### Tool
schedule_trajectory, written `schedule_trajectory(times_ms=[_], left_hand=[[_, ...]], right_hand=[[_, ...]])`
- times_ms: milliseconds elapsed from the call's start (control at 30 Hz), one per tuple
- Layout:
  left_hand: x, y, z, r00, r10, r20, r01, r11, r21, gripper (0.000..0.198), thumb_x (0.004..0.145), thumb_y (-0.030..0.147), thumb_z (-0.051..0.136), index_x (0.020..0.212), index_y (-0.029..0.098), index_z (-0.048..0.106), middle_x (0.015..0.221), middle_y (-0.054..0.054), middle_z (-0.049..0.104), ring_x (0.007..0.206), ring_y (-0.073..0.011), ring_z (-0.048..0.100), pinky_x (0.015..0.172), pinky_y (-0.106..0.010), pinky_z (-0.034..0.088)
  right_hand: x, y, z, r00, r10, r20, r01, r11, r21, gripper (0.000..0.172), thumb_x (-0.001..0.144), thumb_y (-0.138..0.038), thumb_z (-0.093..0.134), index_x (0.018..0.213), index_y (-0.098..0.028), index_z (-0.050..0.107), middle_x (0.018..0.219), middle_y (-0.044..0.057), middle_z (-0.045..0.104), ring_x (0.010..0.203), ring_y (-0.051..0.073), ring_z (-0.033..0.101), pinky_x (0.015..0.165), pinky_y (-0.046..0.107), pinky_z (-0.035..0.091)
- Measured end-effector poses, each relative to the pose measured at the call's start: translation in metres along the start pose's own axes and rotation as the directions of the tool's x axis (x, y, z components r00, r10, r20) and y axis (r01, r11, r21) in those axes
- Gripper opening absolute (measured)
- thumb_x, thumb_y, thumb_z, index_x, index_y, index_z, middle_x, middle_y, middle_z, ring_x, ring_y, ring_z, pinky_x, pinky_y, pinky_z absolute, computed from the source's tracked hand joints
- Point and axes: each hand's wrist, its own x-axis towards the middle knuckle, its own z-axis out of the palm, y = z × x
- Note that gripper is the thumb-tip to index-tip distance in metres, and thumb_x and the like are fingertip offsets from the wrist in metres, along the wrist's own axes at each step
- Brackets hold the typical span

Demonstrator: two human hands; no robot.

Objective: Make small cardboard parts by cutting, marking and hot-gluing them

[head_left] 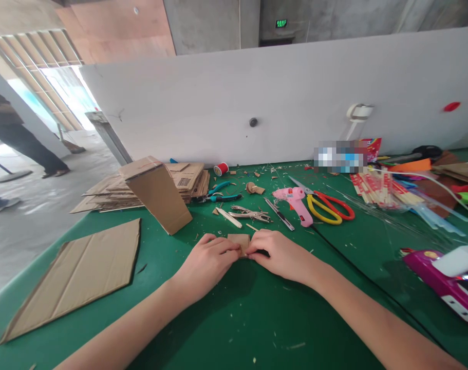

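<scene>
A small brown cardboard piece (239, 240) lies on the green table (226, 318) in front of me. My left hand (208, 262) is closed, its fingertips pinching the piece's left edge. From the right, my right hand (280, 253) also grips it, fingers curled against its right edge. Both hands meet at the piece and hide its lower part.
A folded cardboard wedge (158, 195) and a cardboard stack (183, 180) stand behind left, a large flat sheet (79, 272) lies left. Pink glue gun (295, 200), scissors (326, 205), punch pliers (249, 213), utility knife (279, 213), sticks (384, 190) and a pink toy (442, 282) sit right. A person stands far left.
</scene>
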Motion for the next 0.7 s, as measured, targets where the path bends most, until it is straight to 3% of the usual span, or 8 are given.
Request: schedule_trajectory(times_ms=[133,700], left_hand=[[0.001,-0.013,-0.004,0.998,0.053,0.035,-0.052,0.997,-0.05,0.027,0.095,0.018,0.039,0.106,0.025,0.062,0.112,0.0,0.068,0.102,-0.013,0.061,0.09,-0.032,0.037],[0.007,-0.026,-0.008,0.985,0.143,0.094,-0.131,0.984,-0.122,0.029,0.095,0.018,0.038,0.106,0.025,0.063,0.115,-0.002,0.068,0.113,-0.015,0.058,0.097,-0.034,0.036]], right_hand=[[0.0,-0.004,0.004,1.0,0.003,-0.01,-0.003,1.0,0.011,0.018,0.088,-0.015,0.054,0.09,-0.02,0.072,0.085,0.003,0.065,0.085,0.015,0.058,0.076,0.028,0.045],[-0.002,-0.007,0.007,1.0,-0.021,-0.023,0.021,1.0,0.023,0.021,0.088,-0.014,0.053,0.096,-0.019,0.071,0.094,0.004,0.068,0.091,0.015,0.058,0.083,0.029,0.046]])
